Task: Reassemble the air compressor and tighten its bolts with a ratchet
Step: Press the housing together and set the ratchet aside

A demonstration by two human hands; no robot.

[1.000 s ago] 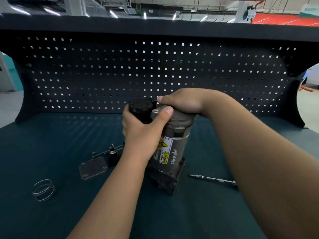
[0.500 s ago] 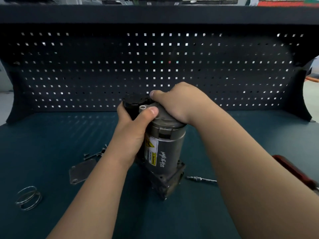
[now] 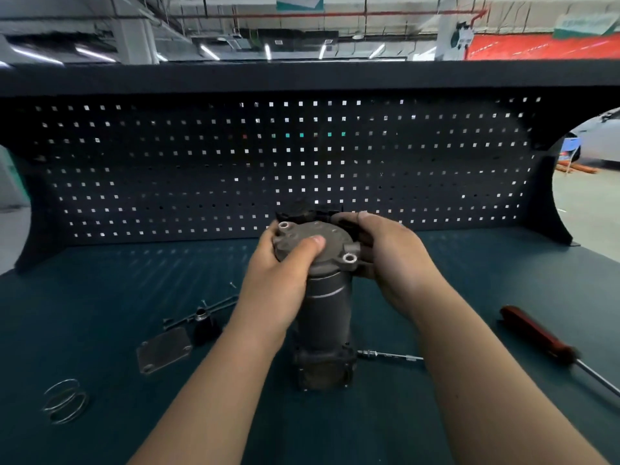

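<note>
Centrally on the dark teal worktop (image 3: 100, 297) the dark grey cylindrical air compressor (image 3: 323, 317) stands upright on its square base. The left hand (image 3: 278, 273) grips its round grey end cap (image 3: 330, 234), thumb pressed on top; the right hand (image 3: 392, 256) curls round the cap's other side. A long thin metal bolt (image 3: 389, 355) lies just right of the base. To the left lie a square grey metal plate (image 3: 164, 354), a small black cylinder (image 3: 206, 327) and a coiled wire spring (image 3: 65, 401). A red-handled tool (image 3: 536, 333) lies well to the right.
</note>
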